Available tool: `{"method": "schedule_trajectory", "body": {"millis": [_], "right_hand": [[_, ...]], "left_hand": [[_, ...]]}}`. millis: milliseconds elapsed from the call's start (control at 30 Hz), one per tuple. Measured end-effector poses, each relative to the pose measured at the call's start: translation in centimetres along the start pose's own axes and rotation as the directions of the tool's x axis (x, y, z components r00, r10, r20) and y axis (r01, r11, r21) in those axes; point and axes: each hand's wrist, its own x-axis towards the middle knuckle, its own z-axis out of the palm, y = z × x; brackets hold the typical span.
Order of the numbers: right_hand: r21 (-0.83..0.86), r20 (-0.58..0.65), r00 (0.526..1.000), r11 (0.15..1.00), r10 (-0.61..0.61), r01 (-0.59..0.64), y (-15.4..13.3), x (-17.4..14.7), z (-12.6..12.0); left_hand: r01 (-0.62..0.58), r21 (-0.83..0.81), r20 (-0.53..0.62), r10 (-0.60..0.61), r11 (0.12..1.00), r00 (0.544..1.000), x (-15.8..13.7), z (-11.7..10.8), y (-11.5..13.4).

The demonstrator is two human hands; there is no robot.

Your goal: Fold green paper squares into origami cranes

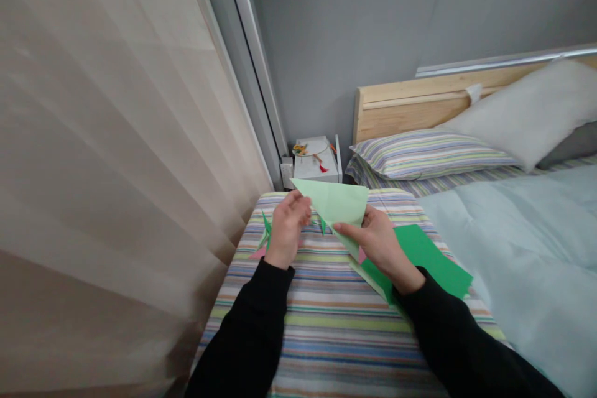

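My right hand pinches a folded sheet of light green paper between thumb and fingers, holding it up above the striped cloth. My left hand is beside the paper's left edge, fingers loosely curled and nothing seen in them; whether the fingertips touch the edge is hard to tell. Under and beside my right hand lie dark green paper sheets. Left of my left hand, a folded green paper piece stands near some pink paper. Another green point shows behind the held sheet.
The striped cloth covers the surface in front of me. Beyond it stands a small white cabinet with a hoop and a red tassel. A pale curtain hangs at left. The bed, with a striped pillow, is at right.
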Motion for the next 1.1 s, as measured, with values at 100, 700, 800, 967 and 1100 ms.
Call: {"method": "schedule_trajectory", "body": {"millis": [100, 700, 800, 967, 1100], "right_hand": [[0.015, -0.014, 1.0, 1.0, 0.006, -0.006, -0.1, 0.1, -0.3], [0.352, -0.055, 0.98, 0.922, 0.192, -0.161, 0.7, -0.2, 1.4], [0.366, -0.143, 0.984, 0.929, 0.11, -0.051, 0.0, 0.2, 0.8], [0.318, -0.314, 0.949, 0.944, 0.021, 0.085, -1.3, 0.8, -1.4], [0.055, -0.114, 0.993, 0.998, 0.043, -0.037, -1.2, 0.7, -1.8]], "left_hand": [[0.084, 0.232, 0.13, -0.117, 0.969, 0.985, -0.7, 0.6, -0.7], [0.327, -0.231, 0.008, -0.334, 0.917, 0.943, -2.3, 2.7, -1.9], [0.33, -0.131, 0.059, -0.325, 0.935, 0.944, -2.4, 2.6, -1.9], [-0.048, 0.059, -0.032, 0.05, 0.997, 0.998, -1.5, 1.1, -0.6], [-0.4, 0.427, -0.066, 0.469, 0.811, 0.881, -1.6, 0.4, 1.1]]}}
